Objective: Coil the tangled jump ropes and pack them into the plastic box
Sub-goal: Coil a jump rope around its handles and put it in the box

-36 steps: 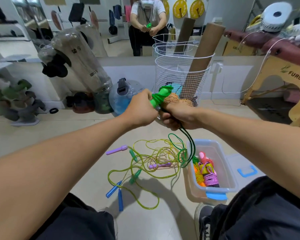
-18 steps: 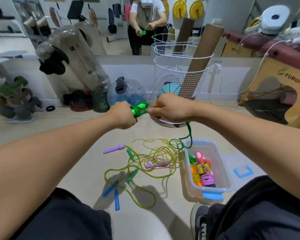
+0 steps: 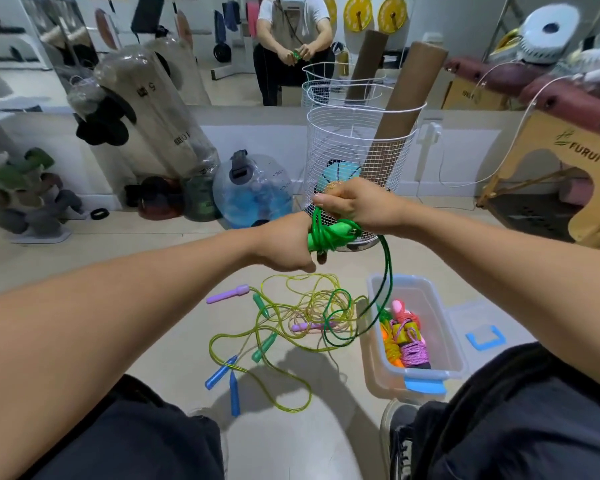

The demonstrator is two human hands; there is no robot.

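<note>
My left hand [image 3: 286,242] grips the bright green handles [image 3: 329,233] of a green jump rope, with several turns of its cord wound round them. My right hand [image 3: 355,202] pinches the green cord [image 3: 385,271] just above the handles; the rest of that cord hangs down to the floor. On the floor below lies a tangle of yellow-green ropes [image 3: 291,320] with purple, teal and blue handles. To the right stands a clear plastic box [image 3: 440,323] holding coiled orange, pink and purple ropes [image 3: 404,336].
A white wire basket [image 3: 357,150] with a cardboard tube stands behind my hands. The box lid [image 3: 484,336] with a blue clip lies right of the box. A blue water jug [image 3: 253,190], weights and a mirror line the wall. My knees frame the floor.
Both hands dropped lower and my right hand circled over the handles, laying more green cord round them. The loose cord hanging to the floor has shortened.
</note>
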